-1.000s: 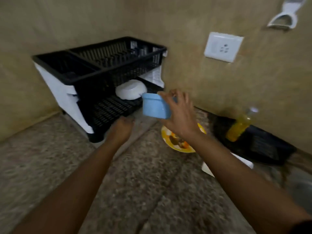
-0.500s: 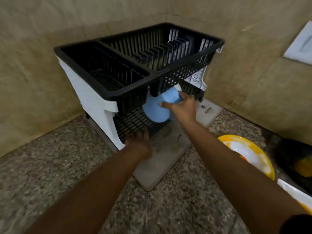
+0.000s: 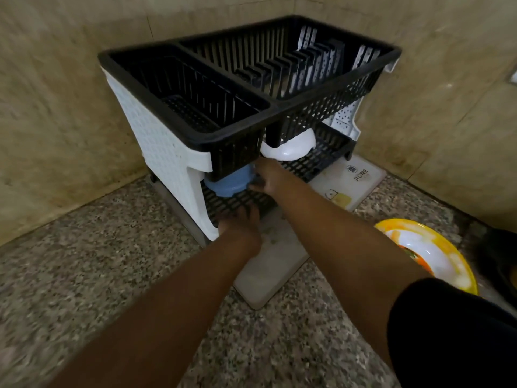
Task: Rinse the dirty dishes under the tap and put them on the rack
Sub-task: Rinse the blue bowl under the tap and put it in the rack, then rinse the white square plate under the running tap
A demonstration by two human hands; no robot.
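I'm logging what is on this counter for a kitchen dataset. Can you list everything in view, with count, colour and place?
dish rack: one, black baskets on white sides, two tiers, in the wall corner.
blue cup: one, light blue, on the lower shelf, left part, under the top basket.
white bowl: one, white, lower shelf, right of the cup.
drip mat: one, pale grey, under and in front of the rack.
plate: one, yellow rim, white centre with food scraps, on the counter at right.
counter: one, speckled grey stone.
left hand: on the lower shelf's front edge.
right hand: at the cup.
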